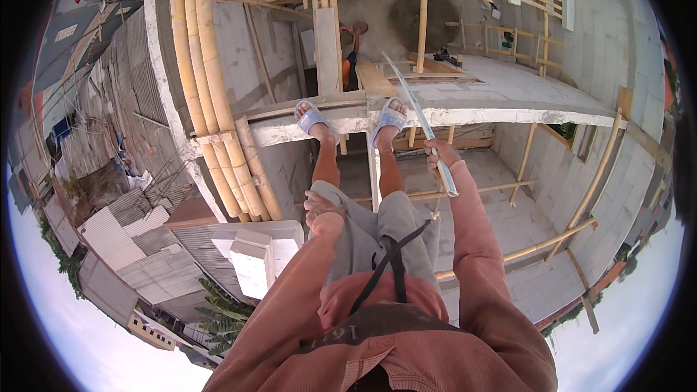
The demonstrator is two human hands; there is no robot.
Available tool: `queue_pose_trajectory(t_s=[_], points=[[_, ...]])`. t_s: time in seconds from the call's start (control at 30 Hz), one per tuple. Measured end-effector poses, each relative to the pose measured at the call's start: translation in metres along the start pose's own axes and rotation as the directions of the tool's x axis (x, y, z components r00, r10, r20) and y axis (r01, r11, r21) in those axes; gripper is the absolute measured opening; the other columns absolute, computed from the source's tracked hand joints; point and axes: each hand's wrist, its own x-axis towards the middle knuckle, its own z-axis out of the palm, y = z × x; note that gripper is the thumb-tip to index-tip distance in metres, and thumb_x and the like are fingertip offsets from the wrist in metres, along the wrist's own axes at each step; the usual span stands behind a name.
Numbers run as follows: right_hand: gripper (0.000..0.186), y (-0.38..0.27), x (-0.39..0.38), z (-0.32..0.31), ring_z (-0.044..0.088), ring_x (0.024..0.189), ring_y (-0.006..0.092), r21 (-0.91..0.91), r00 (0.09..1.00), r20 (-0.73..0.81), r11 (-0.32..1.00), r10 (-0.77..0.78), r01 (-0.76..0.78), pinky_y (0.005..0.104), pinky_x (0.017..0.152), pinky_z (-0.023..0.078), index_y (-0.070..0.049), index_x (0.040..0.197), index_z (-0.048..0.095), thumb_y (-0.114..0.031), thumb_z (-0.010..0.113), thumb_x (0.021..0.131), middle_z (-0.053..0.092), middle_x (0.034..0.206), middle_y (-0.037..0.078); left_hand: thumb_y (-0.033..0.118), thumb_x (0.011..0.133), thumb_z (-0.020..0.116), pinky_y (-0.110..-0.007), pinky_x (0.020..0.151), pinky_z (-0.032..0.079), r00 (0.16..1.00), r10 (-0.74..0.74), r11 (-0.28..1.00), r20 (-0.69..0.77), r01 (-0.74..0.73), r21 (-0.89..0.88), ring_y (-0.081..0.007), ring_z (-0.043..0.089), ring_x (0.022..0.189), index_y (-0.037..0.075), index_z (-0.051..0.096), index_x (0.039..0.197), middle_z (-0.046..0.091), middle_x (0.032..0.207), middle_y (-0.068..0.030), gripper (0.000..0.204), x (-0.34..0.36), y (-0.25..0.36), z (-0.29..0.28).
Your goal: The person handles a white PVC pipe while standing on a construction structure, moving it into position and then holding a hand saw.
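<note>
White and blue, the long bar sits in the right hand's closed fingers, perhaps held near one end to reach farther, while the left hand rests on the shorts, maybe for balance, though I can't tell if it grips.

The bare right hand grips a long, narrow, pale blue-and-white strip, thin tip pointing away, and the bare left hand rests on grey cloth shorts! Pale-blue slide sandals perch on rough concrete ledge, thick yellow bamboo poles bundled at left.
</note>
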Motion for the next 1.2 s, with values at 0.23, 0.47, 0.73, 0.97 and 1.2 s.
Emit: queue_pose_trajectory(t_s=[0.23, 0.47, 0.73, 0.97, 1.2], points=[[0.013, -0.009, 0.031, 0.007, 0.040, 0.041, 0.0060, 0.040, 1.000, 0.017, 0.999, -0.019, 0.018, 0.0227, 0.036, 0.030, -0.009, 0.084, 0.049, -0.015, 0.060, 0.082, 0.049, 0.065, 0.000, 0.052, 0.066, 0.074, -0.036, 0.092, 0.046, 0.999, -0.012, 0.999, 0.035, 0.011, 0.035, -0.0257, 0.055, 0.112, 0.007, 0.005, 0.144, 0.040, 0.132, -0.0138, 0.114, 0.004, 0.003, -0.001], [0.014, -0.019, 0.045, 0.016, 0.041, 0.042, 0.0049, 0.107, 0.998, 0.053, 0.994, 0.019, -0.024, 0.0215, 0.037, 0.032, -0.012, 0.091, 0.048, -0.016, 0.060, 0.084, 0.052, 0.068, 0.001, 0.053, 0.068, 0.073, -0.038, 0.092, 0.045, 0.999, 0.031, 0.999, 0.014, -0.031, 0.007, -0.0292, 0.054, 0.112, 0.004, 0.003, 0.144, 0.039, 0.133, -0.0154, 0.114, 0.003, 0.001, -0.004], [0.011, -0.012, 0.066, -0.008, 0.038, 0.041, 0.0025, 0.323, 0.946, 0.315, 0.928, 0.077, -0.184, 0.0189, 0.036, 0.032, -0.014, 0.090, 0.048, -0.017, 0.059, 0.088, 0.050, 0.066, -0.002, 0.051, 0.068, 0.074, -0.039, 0.091, 0.045, 1.000, 0.012, 0.999, 0.014, -0.013, 0.047, -0.0299, 0.055, 0.110, 0.003, 0.004, 0.143, 0.038, 0.134, -0.0170, 0.114, 0.004, 0.004, -0.003], [0.016, 0.005, 0.057, 0.004, 0.039, 0.040, 0.0018, 0.251, 0.984, 0.174, 0.965, 0.035, -0.079, 0.0181, 0.035, 0.031, -0.012, 0.090, 0.048, -0.017, 0.063, 0.086, 0.047, 0.060, -0.004, 0.046, 0.070, 0.073, -0.039, 0.095, 0.043, 0.997, 0.078, 0.997, -0.013, -0.078, 0.020, -0.0326, 0.050, 0.115, 0.002, 0.002, 0.143, 0.035, 0.136, -0.0197, 0.111, 0.004, -0.005, -0.013], [0.013, 0.013, 0.040, 0.017, 0.039, 0.041, 0.0000, 0.180, 0.985, 0.173, 0.983, -0.008, -0.024, 0.0152, 0.036, 0.031, -0.014, 0.085, 0.048, -0.019, 0.060, 0.087, 0.049, 0.063, -0.005, 0.044, 0.072, 0.071, -0.040, 0.100, 0.039, 0.995, 0.093, 0.996, 0.031, -0.093, -0.016, -0.0350, 0.046, 0.121, 0.002, 0.000, 0.142, 0.030, 0.139, -0.0223, 0.109, 0.010, -0.009, -0.026]])
